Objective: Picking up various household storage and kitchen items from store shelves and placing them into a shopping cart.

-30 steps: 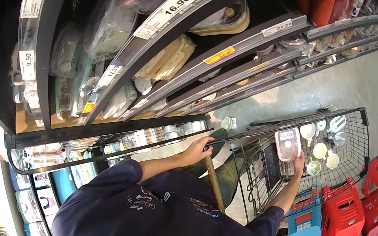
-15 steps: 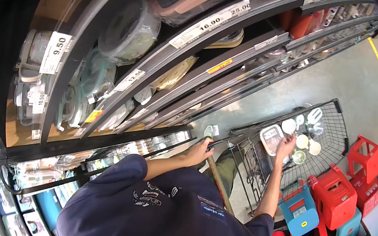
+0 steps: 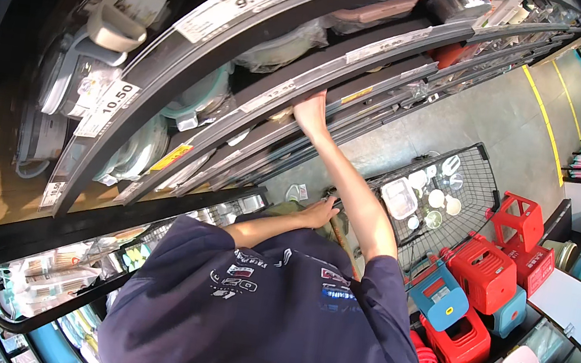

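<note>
My left hand (image 3: 319,212) is closed round the far end of the shopping cart's handle (image 3: 345,247). Reaching up and across to the shelves, my right hand (image 3: 310,111) goes in over a shelf edge beside packaged containers. Its fingers are hidden behind the shelf front, so what they touch does not show. Ahead of me stands the black wire cart (image 3: 483,158). Inside it lie a clear rectangular container (image 3: 399,197), a green-rimmed round container (image 3: 433,219) and several white and cream pieces.
Dark shelves (image 3: 240,113) with price strips run along the left, stocked with lidded plastic containers (image 3: 139,149). Close to the cart's right side are stacked red stools (image 3: 480,271) and a blue stool (image 3: 440,297). Grey floor (image 3: 486,112) with yellow lines lies beyond.
My right hand has left the things in the cart and moved left and up into the shelf. My left hand stays on the handle. The view has shifted.
</note>
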`<state>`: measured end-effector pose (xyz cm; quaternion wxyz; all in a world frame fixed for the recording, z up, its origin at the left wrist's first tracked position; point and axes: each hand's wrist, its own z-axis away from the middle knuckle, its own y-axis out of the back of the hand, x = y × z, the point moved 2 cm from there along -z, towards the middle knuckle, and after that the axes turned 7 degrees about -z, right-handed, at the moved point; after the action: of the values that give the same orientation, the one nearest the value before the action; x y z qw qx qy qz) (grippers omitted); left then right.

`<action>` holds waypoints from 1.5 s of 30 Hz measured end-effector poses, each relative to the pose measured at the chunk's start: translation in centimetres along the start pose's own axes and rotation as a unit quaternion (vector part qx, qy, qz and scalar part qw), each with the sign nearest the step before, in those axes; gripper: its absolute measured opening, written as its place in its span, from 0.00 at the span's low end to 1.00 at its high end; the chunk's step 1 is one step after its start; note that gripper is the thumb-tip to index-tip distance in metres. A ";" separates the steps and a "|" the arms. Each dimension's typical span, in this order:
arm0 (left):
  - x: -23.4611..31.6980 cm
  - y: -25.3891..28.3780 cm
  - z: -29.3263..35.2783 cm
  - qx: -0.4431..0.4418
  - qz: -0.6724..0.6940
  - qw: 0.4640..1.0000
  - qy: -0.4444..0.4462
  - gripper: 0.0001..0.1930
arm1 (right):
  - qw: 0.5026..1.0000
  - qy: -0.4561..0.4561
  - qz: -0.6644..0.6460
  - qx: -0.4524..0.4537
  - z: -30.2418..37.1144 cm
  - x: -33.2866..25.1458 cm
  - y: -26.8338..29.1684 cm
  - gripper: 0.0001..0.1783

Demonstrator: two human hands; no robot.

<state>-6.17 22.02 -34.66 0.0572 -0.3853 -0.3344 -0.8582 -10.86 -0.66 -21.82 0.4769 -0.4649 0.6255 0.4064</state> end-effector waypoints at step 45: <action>0.9 -0.2 0.3 0.084 -0.043 0.981 0.171 0.20 | 0.753 -0.282 -0.327 0.497 33.0 14.2 39.7 0.17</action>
<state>-6.66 22.52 -34.05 0.1089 -0.2120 -0.4069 -0.8818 -43.70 37.42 -40.19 0.8993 -0.2030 0.3862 -0.0293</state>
